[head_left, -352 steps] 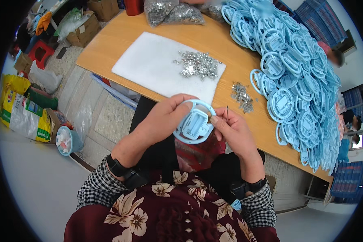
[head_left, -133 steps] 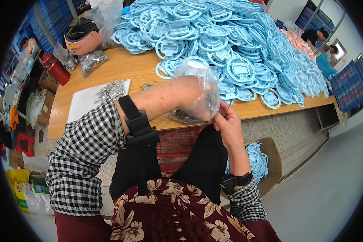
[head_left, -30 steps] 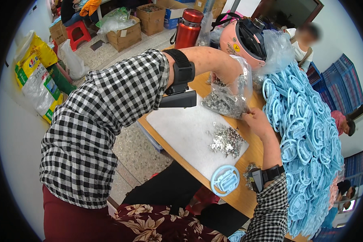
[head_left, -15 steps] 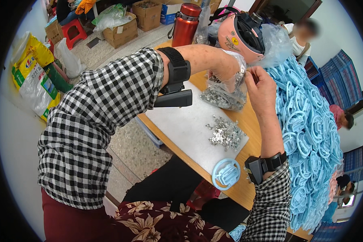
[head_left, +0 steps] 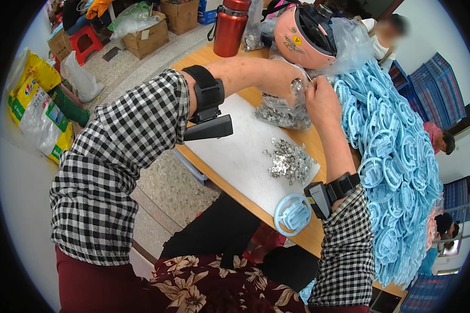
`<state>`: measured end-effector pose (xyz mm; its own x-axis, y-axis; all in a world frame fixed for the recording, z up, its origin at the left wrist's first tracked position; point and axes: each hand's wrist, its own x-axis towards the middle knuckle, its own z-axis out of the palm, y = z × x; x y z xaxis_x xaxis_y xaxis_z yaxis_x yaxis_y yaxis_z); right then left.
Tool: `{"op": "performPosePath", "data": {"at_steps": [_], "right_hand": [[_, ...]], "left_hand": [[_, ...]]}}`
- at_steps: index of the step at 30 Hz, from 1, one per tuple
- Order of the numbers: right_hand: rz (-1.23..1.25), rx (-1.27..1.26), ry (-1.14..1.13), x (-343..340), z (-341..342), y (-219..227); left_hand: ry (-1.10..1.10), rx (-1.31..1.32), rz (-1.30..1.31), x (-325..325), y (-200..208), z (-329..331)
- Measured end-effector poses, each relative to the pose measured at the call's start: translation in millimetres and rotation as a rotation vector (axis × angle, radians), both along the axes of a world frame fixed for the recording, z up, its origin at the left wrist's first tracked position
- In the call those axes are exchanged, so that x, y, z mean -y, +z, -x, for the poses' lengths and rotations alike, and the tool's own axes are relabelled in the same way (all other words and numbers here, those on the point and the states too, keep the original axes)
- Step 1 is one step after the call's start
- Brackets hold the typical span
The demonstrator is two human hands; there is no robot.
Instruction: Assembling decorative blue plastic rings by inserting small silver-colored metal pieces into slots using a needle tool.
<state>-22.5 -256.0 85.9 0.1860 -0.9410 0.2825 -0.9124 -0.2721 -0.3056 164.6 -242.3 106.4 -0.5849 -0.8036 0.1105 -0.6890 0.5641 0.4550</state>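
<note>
Reaching across from the left edge of the worktop (head_left: 318,237), the left hand (head_left: 290,86) is buried in a clear plastic bag (head_left: 282,112) of small metal pieces that sits near the far edge, just beyond the white pad (head_left: 235,156). How its fingers are set I cannot tell; the plastic and the wrist hide them, though a few shiny pieces show at the bag's mouth. A loose heap of metal pieces (head_left: 291,161) lies on the pad toward its right side, and a single round blue plastic frame (head_left: 293,215) rests at the near edge, partly on the pad's corner. The right hand (head_left: 321,99) meets the left at the bag's mouth, its fingers pinched on the rim of the plastic, seemingly holding it open.

Doing this well seems to call for keeping the bag's mouth wide and steady with the right hand while the left gathers a modest clump, lifting it straight up so nothing snags the plastic or scatters. Emptying over the existing heap would keep the pieces together.

Further right, a big pile of blue frames (head_left: 397,156) covers the worktop's right side, with a pink helmet (head_left: 303,34) and a red bottle (head_left: 231,26) at the far edge.
</note>
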Motion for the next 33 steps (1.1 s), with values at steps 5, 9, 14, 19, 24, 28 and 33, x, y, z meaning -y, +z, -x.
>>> {"op": "performPosePath", "data": {"at_steps": [5, 9, 14, 19, 24, 28, 33], "right_hand": [[-0.065, -0.041, -0.015, -2, -10, 0], [-0.071, -0.041, -0.013, -7, -19, 0], [-0.062, -0.067, -0.019, -11, -29, -1], [-0.054, -0.111, -0.048, -12, -33, -2], [-0.084, -0.118, -0.044, -17, -43, 1], [-0.067, -0.141, -0.013, -20, -49, 0], [-0.014, -0.182, 0.033, -20, -46, -5]], "left_hand": [[0.085, -0.123, -0.001, -14, -9, -9], [0.105, -0.185, 0.046, -19, -19, -14], [0.111, -0.304, 0.089, -21, -35, -22], [0.083, -0.417, 0.197, -30, -43, -23], [0.166, -0.483, 0.144, -54, -37, -24], [0.158, -0.538, 0.385, -56, -58, -25], [0.170, -0.487, 0.507, -60, -76, -25]]}}
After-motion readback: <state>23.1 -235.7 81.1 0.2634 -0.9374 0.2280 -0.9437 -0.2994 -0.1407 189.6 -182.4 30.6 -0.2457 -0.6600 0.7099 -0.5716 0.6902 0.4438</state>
